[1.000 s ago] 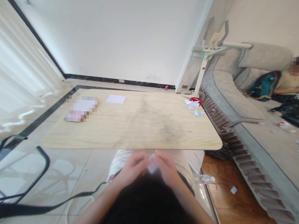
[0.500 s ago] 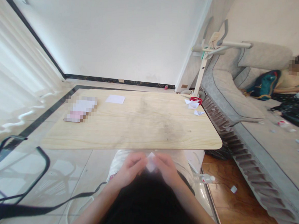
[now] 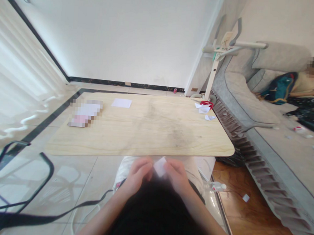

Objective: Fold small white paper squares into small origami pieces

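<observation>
Just below the near edge of the wooden table (image 3: 145,131), my left hand (image 3: 138,173) and my right hand (image 3: 177,174) meet, fingers curled. Between them they pinch a small folded piece of white paper (image 3: 160,166), over my lap. Dark hair at the bottom of the view hides my wrists. On the table lie a white sheet (image 3: 121,103) at the far side, a blurred-out flat item (image 3: 85,113) at the left, and crumpled white paper scraps (image 3: 204,110) with a red object (image 3: 207,103) at the far right corner.
A grey sofa (image 3: 254,113) runs along the right; another person (image 3: 310,83) sits on it beside a teal bag (image 3: 278,88). A white stand (image 3: 217,64) rises by the wall. Black cords (image 3: 19,194) cross the tiled floor at left. Curtains hang at left.
The folded paper has turned and risen slightly between my fingers; both hands stay together under the table edge. The view has shifted a little.
</observation>
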Action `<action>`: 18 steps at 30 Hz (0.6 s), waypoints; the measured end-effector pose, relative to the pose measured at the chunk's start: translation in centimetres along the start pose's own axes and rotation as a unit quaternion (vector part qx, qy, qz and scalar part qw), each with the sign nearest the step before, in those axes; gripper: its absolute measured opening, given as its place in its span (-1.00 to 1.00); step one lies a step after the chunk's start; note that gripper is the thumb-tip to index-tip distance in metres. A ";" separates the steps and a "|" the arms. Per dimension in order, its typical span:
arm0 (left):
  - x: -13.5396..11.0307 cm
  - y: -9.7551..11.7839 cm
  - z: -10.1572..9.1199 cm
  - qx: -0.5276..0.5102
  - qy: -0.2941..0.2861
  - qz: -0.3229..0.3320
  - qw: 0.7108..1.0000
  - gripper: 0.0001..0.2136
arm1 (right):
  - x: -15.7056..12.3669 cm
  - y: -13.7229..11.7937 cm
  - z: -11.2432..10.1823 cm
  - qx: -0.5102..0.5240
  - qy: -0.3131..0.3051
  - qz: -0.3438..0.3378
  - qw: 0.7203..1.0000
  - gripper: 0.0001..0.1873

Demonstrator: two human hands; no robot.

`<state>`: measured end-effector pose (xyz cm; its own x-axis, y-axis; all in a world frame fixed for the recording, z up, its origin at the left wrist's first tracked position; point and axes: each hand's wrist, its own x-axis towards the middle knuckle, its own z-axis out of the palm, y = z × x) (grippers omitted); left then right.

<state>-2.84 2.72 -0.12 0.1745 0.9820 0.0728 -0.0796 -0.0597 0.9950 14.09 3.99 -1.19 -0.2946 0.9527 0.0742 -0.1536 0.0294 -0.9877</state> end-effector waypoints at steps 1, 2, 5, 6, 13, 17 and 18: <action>0.0 0.1 0.1 0.001 0.012 -0.007 1.000 -0.68 | 0.1 -0.1 0.1 -0.005 0.006 0.001 1.000 -0.53; 0.0 0.3 0.2 0.002 0.025 -0.015 1.000 -0.73 | 0.1 -0.1 0.1 -0.012 0.015 0.001 1.000 -0.52; 0.1 0.9 0.6 0.016 0.047 -0.049 0.998 -0.74 | 0.3 -0.4 0.2 -0.055 0.053 -0.001 0.997 -0.52; 0.1 1.1 0.6 0.026 0.041 -0.062 0.997 -0.72 | 0.3 -0.5 0.3 -0.070 0.060 -0.001 0.996 -0.52; 0.4 1.8 0.9 0.047 0.046 -0.121 0.990 -0.65 | -0.1 -1.1 0.1 -0.192 0.033 -0.053 0.979 -0.61; 0.3 1.7 0.9 0.057 0.034 -0.111 0.992 -0.70 | -0.1 -1.0 -0.1 -0.272 0.024 -0.099 0.957 -0.64; 0.3 1.7 0.9 0.055 0.037 -0.107 0.992 -0.71 | -0.1 -1.0 -0.1 -0.285 0.024 -0.106 0.952 -0.65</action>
<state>-2.06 2.78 1.63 0.1021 0.9846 -0.1421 0.0604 0.1364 0.9888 14.36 3.92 -0.24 -0.2693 0.9195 0.2864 0.3370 0.3686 -0.8664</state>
